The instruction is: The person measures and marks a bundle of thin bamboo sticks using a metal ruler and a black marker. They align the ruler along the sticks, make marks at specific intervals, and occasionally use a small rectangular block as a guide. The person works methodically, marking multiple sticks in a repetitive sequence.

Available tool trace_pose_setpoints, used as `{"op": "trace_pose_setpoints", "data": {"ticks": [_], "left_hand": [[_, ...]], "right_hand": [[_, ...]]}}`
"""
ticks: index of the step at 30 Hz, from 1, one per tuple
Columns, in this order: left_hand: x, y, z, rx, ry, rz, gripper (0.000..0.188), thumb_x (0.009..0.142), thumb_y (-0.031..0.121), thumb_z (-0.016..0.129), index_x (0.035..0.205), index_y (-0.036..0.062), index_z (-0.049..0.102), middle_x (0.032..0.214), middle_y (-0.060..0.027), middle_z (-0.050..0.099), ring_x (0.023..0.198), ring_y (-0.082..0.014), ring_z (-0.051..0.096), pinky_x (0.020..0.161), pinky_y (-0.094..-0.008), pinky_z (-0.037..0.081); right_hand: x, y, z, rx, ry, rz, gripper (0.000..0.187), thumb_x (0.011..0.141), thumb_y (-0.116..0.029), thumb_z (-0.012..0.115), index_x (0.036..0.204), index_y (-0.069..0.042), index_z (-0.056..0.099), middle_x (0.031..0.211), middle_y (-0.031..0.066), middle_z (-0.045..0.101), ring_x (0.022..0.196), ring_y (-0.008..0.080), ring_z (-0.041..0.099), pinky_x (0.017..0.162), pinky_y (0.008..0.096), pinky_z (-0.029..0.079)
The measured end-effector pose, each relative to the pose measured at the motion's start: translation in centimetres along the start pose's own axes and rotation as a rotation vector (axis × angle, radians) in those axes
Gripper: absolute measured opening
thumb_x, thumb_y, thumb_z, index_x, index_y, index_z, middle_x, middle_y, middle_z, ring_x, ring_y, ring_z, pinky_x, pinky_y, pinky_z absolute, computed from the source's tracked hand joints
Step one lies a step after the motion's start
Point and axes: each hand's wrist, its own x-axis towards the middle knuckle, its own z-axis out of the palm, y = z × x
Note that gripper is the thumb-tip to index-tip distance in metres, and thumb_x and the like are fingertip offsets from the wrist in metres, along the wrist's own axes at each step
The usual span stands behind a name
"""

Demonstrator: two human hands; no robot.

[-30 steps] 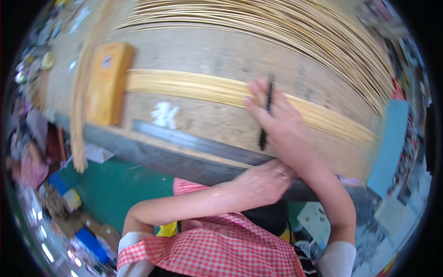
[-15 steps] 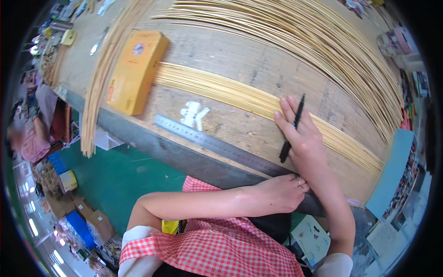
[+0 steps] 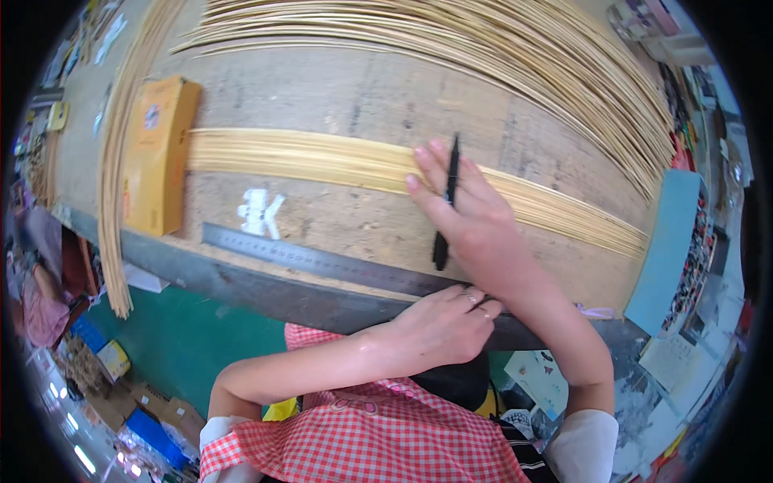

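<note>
My right hand (image 3: 479, 221) rests on a band of thin pale bamboo sticks (image 3: 298, 153), laid side by side across the wooden table. A black pen (image 3: 448, 197) is held between its fingers, pointing away from me. At the table's near edge, my left hand (image 3: 443, 326) is closed, with rings on it, beside my right wrist. Its fingertips are hidden, so what they grip cannot be made out. A metal ruler (image 3: 314, 258) lies along the near edge and reaches toward that hand. Against the sticks' left ends stands a yellow-orange box (image 3: 153, 161).
More long sticks (image 3: 451, 48) spread over the far side, and another bundle (image 3: 121, 161) overhangs the edge at left. White cut-out pieces (image 3: 259, 213) lie near the ruler. A blue-green panel (image 3: 664, 249) stands at the sticks' right ends. Someone in pink (image 3: 44, 302) sits at far left.
The whole view has shifted and turned slightly, so the table things appear farther left. Both hands keep nearly the same places against the sticks and ruler; the pen stays in my right hand.
</note>
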Motion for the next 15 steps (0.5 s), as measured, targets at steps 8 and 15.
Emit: {"op": "trace_pose_setpoints", "data": {"ticks": [8,15], "left_hand": [[-0.5,-0.7,-0.1,-0.041,0.245,-0.128,0.026,0.075,0.013,0.072,0.099,0.0032,0.074,0.106,-0.0049,0.070,0.104,-0.0236,0.064,0.083,-0.0367,0.055],[-0.3,-0.3,0.0,-0.036,0.246,-0.160,0.030,0.073,0.012,0.076,0.102,0.0032,0.076,0.110,-0.0055,0.071,0.105,-0.0238,0.065,0.081,-0.0367,0.055]], "right_hand": [[-0.4,0.5,0.4,0.020,0.041,-0.029,0.044,0.087,-0.010,0.058,0.130,0.000,0.063,0.149,0.0200,0.055,0.141,0.0401,0.050,0.111,0.0523,0.047],[-0.4,0.6,0.9,-0.002,0.065,-0.042,0.043,0.086,-0.011,0.059,0.127,0.000,0.065,0.147,0.0204,0.057,0.139,0.0408,0.051,0.109,0.0518,0.049]]}}
